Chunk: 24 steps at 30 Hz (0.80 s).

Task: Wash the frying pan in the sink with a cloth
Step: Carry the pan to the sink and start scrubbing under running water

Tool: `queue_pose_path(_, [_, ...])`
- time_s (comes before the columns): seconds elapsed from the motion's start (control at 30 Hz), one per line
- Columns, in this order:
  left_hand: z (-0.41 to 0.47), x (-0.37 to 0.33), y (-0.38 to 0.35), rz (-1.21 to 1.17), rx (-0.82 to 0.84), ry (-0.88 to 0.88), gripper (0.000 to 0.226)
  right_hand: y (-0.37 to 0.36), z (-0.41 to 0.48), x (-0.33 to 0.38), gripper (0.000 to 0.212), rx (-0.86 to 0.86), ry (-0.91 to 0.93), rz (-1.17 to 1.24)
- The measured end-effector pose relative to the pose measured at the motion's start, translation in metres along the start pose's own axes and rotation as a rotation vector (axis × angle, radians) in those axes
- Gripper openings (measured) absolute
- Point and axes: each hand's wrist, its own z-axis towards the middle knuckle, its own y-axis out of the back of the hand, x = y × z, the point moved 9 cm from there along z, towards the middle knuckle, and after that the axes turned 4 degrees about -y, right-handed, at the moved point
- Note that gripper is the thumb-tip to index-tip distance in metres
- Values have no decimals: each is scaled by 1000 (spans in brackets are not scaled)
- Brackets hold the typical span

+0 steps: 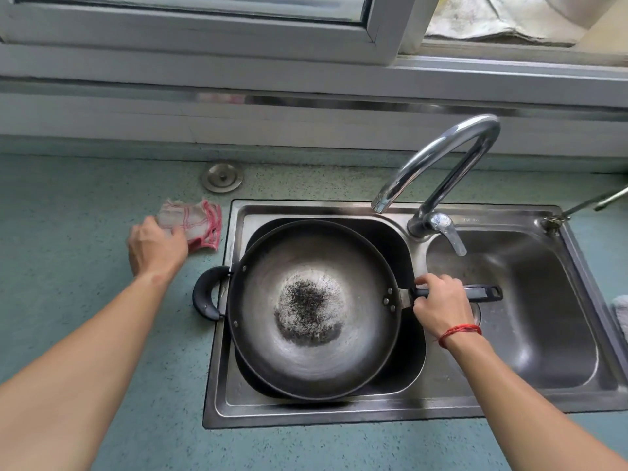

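Both my forearms reach over the speckled green worktop (85, 205) below a window. My right hand (441, 307) is closed round the frying pan (312, 311) handle; the dark pan, burnt black at its centre, sits in the sink (503, 401)'s left basin. My left hand (156, 246) fingers press the red-edged cloth (197, 220) beside the sink's left edge.

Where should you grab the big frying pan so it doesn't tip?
Probably by both ends. The right hand already wraps the long straight handle, reaching in from the right. The black loop handle sticks out over the sink's left edge, so a second grip from the left would steady the wide, heavy-looking frying pan.
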Motion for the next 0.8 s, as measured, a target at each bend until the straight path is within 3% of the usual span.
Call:
queue_pose_path(0.37, [21,4,-21,2,40,179,54,19,0,2,28,-136,-4,220])
queue_pose_path(0.57, [15,-5,-16,-146,2,150,31,25,0,-8,27,-136,-127,366])
queue_pose_path(0.8, [1,-34,13,-218,-77,44,38,22,-2,-17,18,-81,-321,662])
